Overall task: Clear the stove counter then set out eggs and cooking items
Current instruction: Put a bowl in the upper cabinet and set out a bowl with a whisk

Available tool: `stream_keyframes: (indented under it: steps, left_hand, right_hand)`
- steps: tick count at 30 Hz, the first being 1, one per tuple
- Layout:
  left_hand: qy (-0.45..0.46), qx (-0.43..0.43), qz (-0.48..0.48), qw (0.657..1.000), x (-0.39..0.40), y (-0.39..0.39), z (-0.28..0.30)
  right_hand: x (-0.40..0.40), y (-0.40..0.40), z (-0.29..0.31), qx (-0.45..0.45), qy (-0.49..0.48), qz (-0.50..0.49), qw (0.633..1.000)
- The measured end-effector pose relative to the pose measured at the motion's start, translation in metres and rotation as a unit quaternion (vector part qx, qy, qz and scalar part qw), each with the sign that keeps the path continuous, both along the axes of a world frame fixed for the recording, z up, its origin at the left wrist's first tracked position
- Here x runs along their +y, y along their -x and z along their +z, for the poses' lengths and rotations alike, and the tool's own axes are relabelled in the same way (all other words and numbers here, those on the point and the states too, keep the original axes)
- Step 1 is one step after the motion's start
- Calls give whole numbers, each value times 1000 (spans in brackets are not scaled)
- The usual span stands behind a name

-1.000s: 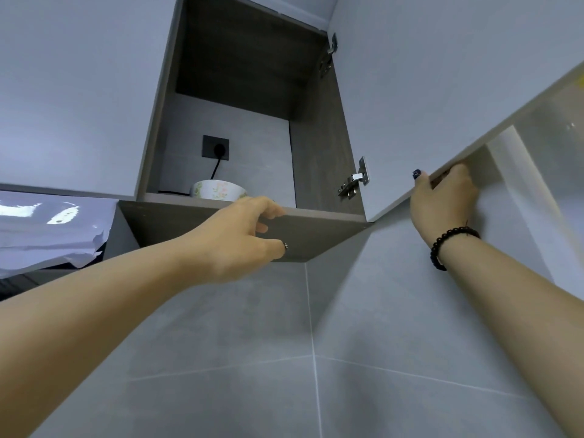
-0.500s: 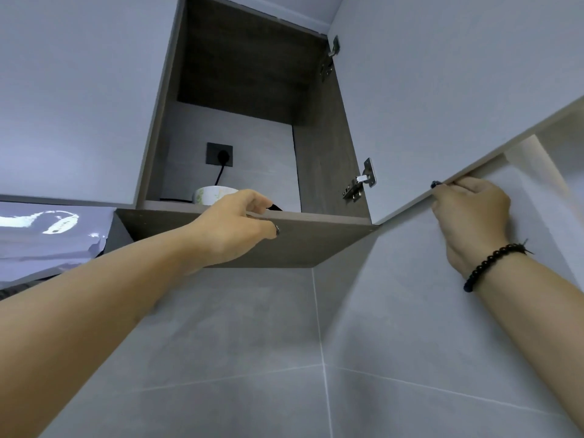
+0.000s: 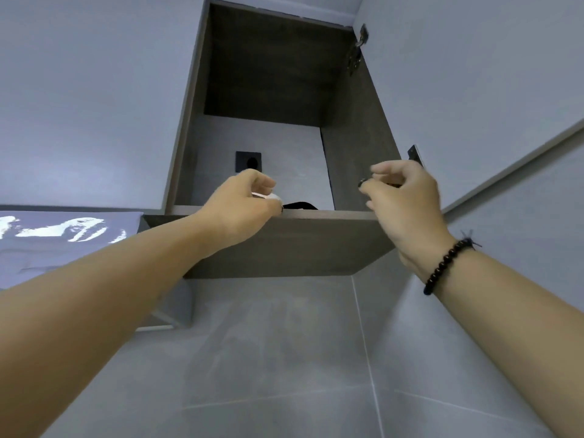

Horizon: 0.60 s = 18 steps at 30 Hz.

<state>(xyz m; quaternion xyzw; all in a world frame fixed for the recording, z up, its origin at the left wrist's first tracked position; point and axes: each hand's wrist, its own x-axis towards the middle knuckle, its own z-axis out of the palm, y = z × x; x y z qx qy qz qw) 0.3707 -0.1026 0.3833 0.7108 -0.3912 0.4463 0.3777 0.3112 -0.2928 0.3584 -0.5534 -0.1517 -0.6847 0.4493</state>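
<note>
The left hand [image 3: 241, 207] reaches over the front lip of the open wall cabinet [image 3: 357, 172], its fingers curled around the rim of a white bowl [image 3: 267, 196] – only a sliver of that rim shows beneath the knuckles, so how firmly they grip cannot be told. Just right of those fingers a black object [image 3: 300, 205] lies on the cabinet floor. Behind and above them, a dark socket [image 3: 248, 161] sits on the back wall. The right hand [image 3: 406, 200] hovers at the cabinet's right side, fingers loosely curled on nothing, a beaded bracelet [image 3: 445, 263] on its wrist – the open door [image 3: 474, 90] beyond it.
</note>
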Motion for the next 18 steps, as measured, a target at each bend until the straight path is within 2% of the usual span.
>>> stream_keyframes:
  steps: [3,7,14,18]
  left_hand:
    - [63,-22,-3,998,2,-13,17]
    - [120,-28,0,992,1,-22,45]
    - [135,78,55,986,-15,-35,71]
    - [82,138,106,981,-16,-41,77]
  right_hand:
    - [10,-21,29,49,45,-26,997]
    - [24,-42,70,71,96,-84,989]
    - [38,-83,116,238,153,-60,957]
    - [43,-91,113,339,240,-98,904]
